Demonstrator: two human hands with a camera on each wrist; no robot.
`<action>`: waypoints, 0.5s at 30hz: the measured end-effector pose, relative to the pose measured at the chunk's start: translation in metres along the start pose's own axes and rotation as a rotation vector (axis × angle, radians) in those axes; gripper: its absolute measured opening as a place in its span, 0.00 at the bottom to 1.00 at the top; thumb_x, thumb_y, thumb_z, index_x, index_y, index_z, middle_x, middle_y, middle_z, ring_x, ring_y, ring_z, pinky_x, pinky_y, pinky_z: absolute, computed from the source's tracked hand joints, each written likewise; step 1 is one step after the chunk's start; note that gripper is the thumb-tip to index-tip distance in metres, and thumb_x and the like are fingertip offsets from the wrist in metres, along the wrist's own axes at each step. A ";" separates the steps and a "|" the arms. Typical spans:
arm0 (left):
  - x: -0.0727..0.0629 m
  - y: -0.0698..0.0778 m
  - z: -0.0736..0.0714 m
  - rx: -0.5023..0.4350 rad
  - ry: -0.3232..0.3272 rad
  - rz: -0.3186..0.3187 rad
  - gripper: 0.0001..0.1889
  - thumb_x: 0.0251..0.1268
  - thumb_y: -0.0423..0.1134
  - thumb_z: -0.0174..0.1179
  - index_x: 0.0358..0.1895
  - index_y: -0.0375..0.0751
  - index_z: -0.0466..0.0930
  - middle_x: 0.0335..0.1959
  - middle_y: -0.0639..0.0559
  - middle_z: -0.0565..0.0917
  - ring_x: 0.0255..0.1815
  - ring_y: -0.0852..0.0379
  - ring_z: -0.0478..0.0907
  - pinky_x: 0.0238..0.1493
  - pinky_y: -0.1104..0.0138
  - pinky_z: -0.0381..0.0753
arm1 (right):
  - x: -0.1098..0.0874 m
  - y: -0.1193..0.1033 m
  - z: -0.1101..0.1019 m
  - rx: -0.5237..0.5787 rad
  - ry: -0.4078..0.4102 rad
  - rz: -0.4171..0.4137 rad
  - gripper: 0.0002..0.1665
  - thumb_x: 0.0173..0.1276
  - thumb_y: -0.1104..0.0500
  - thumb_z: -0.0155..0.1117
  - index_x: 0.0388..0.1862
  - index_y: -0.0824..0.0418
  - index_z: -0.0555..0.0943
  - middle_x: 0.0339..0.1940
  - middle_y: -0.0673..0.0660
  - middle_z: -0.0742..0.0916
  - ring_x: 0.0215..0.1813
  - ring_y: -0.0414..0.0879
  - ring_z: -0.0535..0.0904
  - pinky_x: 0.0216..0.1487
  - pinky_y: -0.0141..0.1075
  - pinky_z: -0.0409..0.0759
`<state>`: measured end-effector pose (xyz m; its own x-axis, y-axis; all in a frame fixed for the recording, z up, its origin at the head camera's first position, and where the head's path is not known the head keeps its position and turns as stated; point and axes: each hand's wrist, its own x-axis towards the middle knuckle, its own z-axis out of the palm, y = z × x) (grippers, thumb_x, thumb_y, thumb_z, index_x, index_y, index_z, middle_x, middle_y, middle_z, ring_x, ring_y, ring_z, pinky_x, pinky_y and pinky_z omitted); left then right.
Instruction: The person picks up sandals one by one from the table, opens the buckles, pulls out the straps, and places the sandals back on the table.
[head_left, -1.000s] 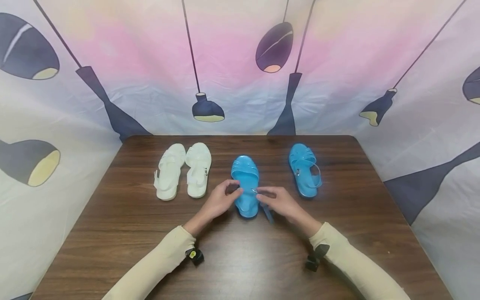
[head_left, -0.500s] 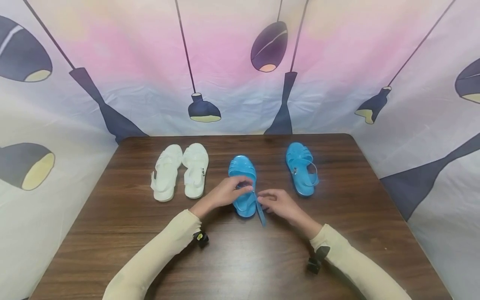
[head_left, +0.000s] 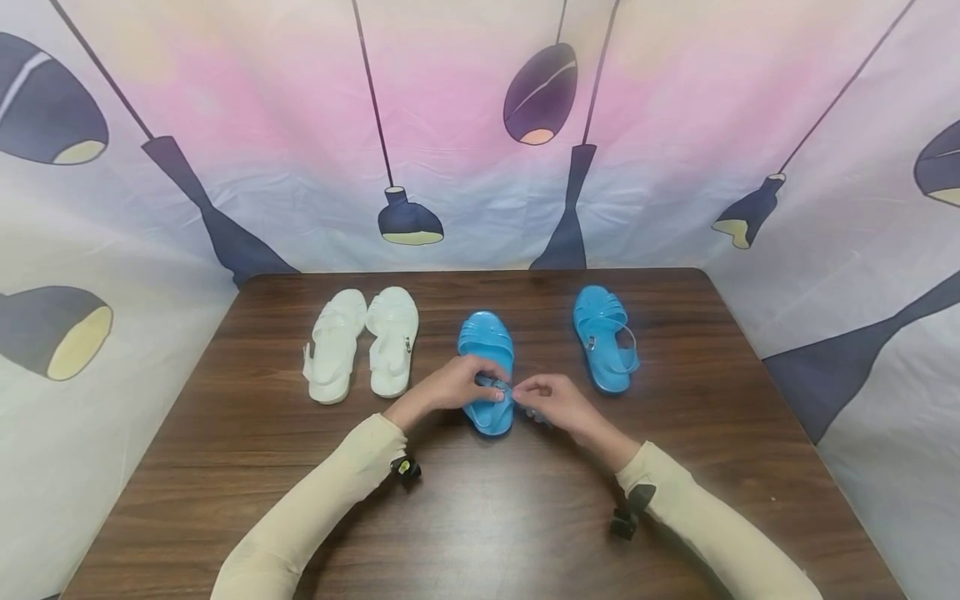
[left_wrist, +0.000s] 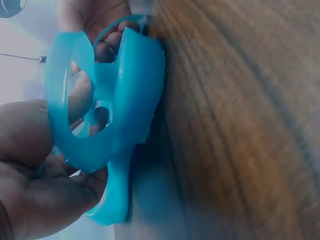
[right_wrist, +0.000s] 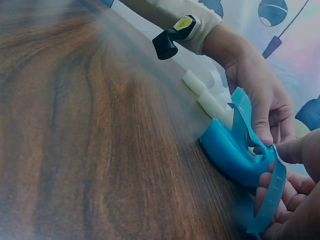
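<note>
A blue jelly sandal [head_left: 485,333] lies toe-away on the table, between both hands. My left hand [head_left: 459,383] reaches over its left side and pinches the ankle strap near the buckle, thumb nearest me. From the right, my right hand [head_left: 558,403] pinches the same strap at the sandal's right edge. In the right wrist view the strap's loose end [right_wrist: 272,197] hangs down across the right hand's curled fingers. The heel loop [left_wrist: 57,95] stands up in the left wrist view. Fingertips mostly hide the small buckle.
A second blue sandal [head_left: 606,342] lies to the right, its strap looped. Two white sandals [head_left: 333,346] lie side by side on the left. All rest on a dark wooden table [head_left: 480,517], with a printed cloth [head_left: 300,108] hanging behind.
My left hand has moved right, from the sandal's left edge across to the strap. The strap's end, hanging straight down half a second ago, is now mostly behind my right fingers.
</note>
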<state>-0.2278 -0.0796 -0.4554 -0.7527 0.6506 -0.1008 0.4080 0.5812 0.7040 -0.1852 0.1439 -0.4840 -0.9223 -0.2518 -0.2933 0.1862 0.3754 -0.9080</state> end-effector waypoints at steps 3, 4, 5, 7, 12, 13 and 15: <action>0.001 -0.001 0.003 0.005 0.043 -0.009 0.13 0.65 0.39 0.71 0.51 0.43 0.86 0.47 0.52 0.88 0.53 0.54 0.83 0.59 0.57 0.81 | 0.000 -0.003 0.000 0.004 -0.003 -0.011 0.14 0.71 0.51 0.69 0.48 0.60 0.86 0.32 0.55 0.88 0.35 0.48 0.81 0.36 0.37 0.80; 0.001 -0.001 0.004 0.006 0.057 -0.012 0.12 0.64 0.39 0.72 0.50 0.43 0.86 0.46 0.52 0.88 0.53 0.55 0.83 0.58 0.58 0.81 | 0.000 -0.004 0.001 0.003 -0.002 -0.016 0.14 0.71 0.52 0.69 0.47 0.60 0.86 0.32 0.55 0.88 0.35 0.48 0.81 0.36 0.37 0.81; 0.001 -0.001 0.006 0.007 0.070 -0.011 0.12 0.64 0.39 0.72 0.49 0.43 0.86 0.46 0.53 0.88 0.52 0.55 0.83 0.58 0.58 0.81 | 0.000 -0.005 0.001 0.004 -0.003 -0.019 0.14 0.71 0.52 0.70 0.47 0.60 0.86 0.32 0.55 0.88 0.35 0.47 0.81 0.37 0.37 0.81; 0.001 -0.002 0.008 0.004 0.093 -0.006 0.12 0.63 0.39 0.73 0.48 0.43 0.86 0.44 0.53 0.88 0.50 0.55 0.83 0.56 0.58 0.82 | 0.000 -0.005 0.000 0.000 -0.002 -0.026 0.13 0.71 0.52 0.70 0.46 0.61 0.86 0.32 0.55 0.88 0.36 0.47 0.82 0.38 0.38 0.83; 0.000 -0.002 0.011 0.000 0.129 0.005 0.11 0.62 0.38 0.73 0.47 0.42 0.87 0.42 0.53 0.89 0.48 0.57 0.84 0.54 0.59 0.83 | 0.004 -0.001 0.000 -0.033 0.023 -0.052 0.12 0.70 0.52 0.72 0.44 0.60 0.87 0.34 0.54 0.89 0.37 0.47 0.83 0.40 0.38 0.83; 0.000 -0.002 0.012 0.001 0.134 0.007 0.11 0.62 0.38 0.73 0.47 0.42 0.87 0.42 0.53 0.89 0.47 0.57 0.84 0.54 0.59 0.83 | 0.005 -0.001 0.000 -0.043 0.031 -0.059 0.12 0.69 0.53 0.72 0.43 0.59 0.88 0.34 0.53 0.90 0.37 0.47 0.83 0.40 0.38 0.83; -0.001 -0.002 0.013 -0.002 0.142 0.004 0.11 0.62 0.38 0.74 0.47 0.42 0.87 0.42 0.53 0.89 0.47 0.58 0.84 0.54 0.60 0.83 | 0.008 0.001 -0.001 -0.063 0.045 -0.073 0.10 0.69 0.54 0.72 0.42 0.59 0.88 0.34 0.53 0.90 0.37 0.47 0.83 0.39 0.38 0.83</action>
<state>-0.2216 -0.0747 -0.4655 -0.8167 0.5771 0.0022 0.4100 0.5776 0.7059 -0.1931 0.1428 -0.4868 -0.9472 -0.2405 -0.2119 0.0975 0.4135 -0.9053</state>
